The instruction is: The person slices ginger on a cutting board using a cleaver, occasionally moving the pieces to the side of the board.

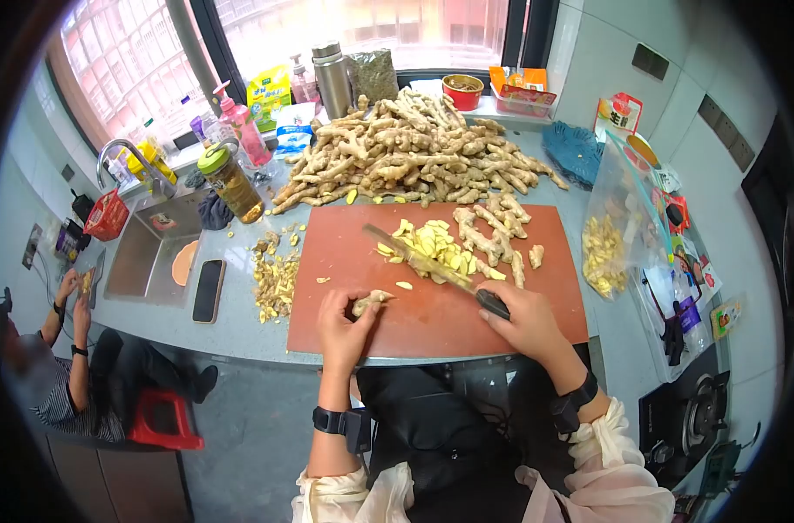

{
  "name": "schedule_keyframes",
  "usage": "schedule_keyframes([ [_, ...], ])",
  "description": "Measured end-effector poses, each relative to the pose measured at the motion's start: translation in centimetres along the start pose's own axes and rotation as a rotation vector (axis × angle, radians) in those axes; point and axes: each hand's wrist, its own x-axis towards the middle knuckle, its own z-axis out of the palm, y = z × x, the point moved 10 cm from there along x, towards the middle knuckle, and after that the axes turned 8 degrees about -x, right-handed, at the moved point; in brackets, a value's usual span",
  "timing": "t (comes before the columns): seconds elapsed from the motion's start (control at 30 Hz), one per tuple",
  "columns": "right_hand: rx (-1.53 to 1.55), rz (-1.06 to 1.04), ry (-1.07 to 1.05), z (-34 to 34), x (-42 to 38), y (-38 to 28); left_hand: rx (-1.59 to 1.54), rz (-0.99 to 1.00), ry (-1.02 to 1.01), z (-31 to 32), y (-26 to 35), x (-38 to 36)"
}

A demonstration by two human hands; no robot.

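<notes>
- On the cutting board [338,248], toward its near left part: one ginger piece [371,302], held by the left hand [339,324], thumb on one side and fingers curled on the other.
- Piece's long axis: roughly crosswise, its narrow end pointing right and slightly away from the person, clear of the left fingers.
- Right hand [529,324]: fingers wrapped round the handle of the knife [423,261], to the right of the piece.
- Knife's long axis: slanted, handle near right, tip far left; tip lies beyond the piece, blade apart from it.
- Nearer hand: left, in contact; right well apart.
- Between piece and blade: one loose slice [404,285].
- Ginger slices [434,237] heaped beside and beyond the blade; whether it touches them, cannot tell.
- Board rests on the counter [238,288].
</notes>
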Motion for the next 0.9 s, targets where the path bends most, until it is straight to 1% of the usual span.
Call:
schedule_keyframes([
  [0.03, -0.086, -0.087, 0.08, -0.3, -0.4, -0.4, 0.175, 0.08, -0.059, 0.7, 1.1, -0.1],
  [0.07, -0.138, -0.147, 0.172, -0.5, -0.7, -0.5, 0.146, 0.088, -0.04, 0.7, 1.1, 0.0],
  [0.1, -0.134, -0.139, 0.174, -0.6, -1.0, -0.4, 0.149, 0.088, -0.048, 0.9, 0.9, -0.1],
  [0.17, -0.261, -0.183, 0.192, -0.9, -1.3, -0.9, 0.098, 0.087, -0.04, 0.7, 0.7, 0.0],
  [0.2, -0.259, -0.179, 0.194, -0.8, -1.4, -0.7, 0.1, 0.088, -0.044, 0.8, 0.7, 0.1],
  [0.27, -0.327, -0.163, 0.198, -0.1, -1.7, -0.1, 0.128, 0.041, -0.052, 0.8, 0.3, 0.0],
  [0.3, -0.324, -0.16, 0.197, 0.5, -1.8, 0.3, 0.131, 0.039, -0.054, 0.8, 0.2, 0.0],
  [0.37, -0.272, -0.199, 0.286, 1.0, -2.2, 0.5, 0.127, 0.027, 0.0, 0.3, -0.4, -0.1],
  [0.4, -0.267, -0.191, 0.286, 1.0, -2.3, 0.6, 0.1, 0.017, 0.056, -0.3, -1.0, -0.1],
  [0.43, -0.284, -0.193, 0.281, 1.0, -2.2, 0.5, 0.105, 0.015, 0.049, -0.2, -1.4, -0.3],
  [0.5, -0.294, -0.182, 0.277, 1.2, -2.3, 0.7, 0.045, 0.191, 0.276, -2.2, 0.1, -1.5],
  [0.53, -0.311, -0.201, 0.299, 1.3, -2.4, 0.5, 0.33, 0.317, 0.286, -1.8, 3.3, -2.5],
  [0.57, -0.329, -0.223, 0.325, 1.4, -2.3, 0.4, 0.333, 0.327, 0.278, -1.0, 4.7, -2.7],
  [0.63, -0.35, -0.222, 0.327, 1.6, -2.3, 0.7, 0.313, 0.502, 0.072, 3.3, 8.5, -3.9],
  [0.67, -0.375, -0.228, 0.316, 1.9, -2.4, 0.7, 0.35, 0.494, -0.081, 5.8, 9.6, -4.1],
  [0.7, -0.373, -0.229, 0.319, 1.8, -2.5, 0.7, 0.42, 0.505, -0.175, 8.2, 11.1, -4.3],
  [0.73, -0.383, -0.234, 0.336, 1.7, -2.5, 0.4, 0.409, 0.491, -0.293, 10.4, 12.0, -4.3],
  [0.77, -0.393, -0.24, 0.353, 1.5, -2.6, 0.3, 0.427, 0.519, -0.418, 12.5, 12.3, -4.6],
  [0.83, -0.382, -0.249, 0.354, 1.5, -2.8, 0.4, 0.465, 0.509, -0.578, 15.2, 12.2, -5.1],
  [0.9, -0.368, -0.265, 0.356, 1.5, -2.7, 0.4, 0.496, 0.479, -0.585, 15.8, 11.9, -4.9],
])
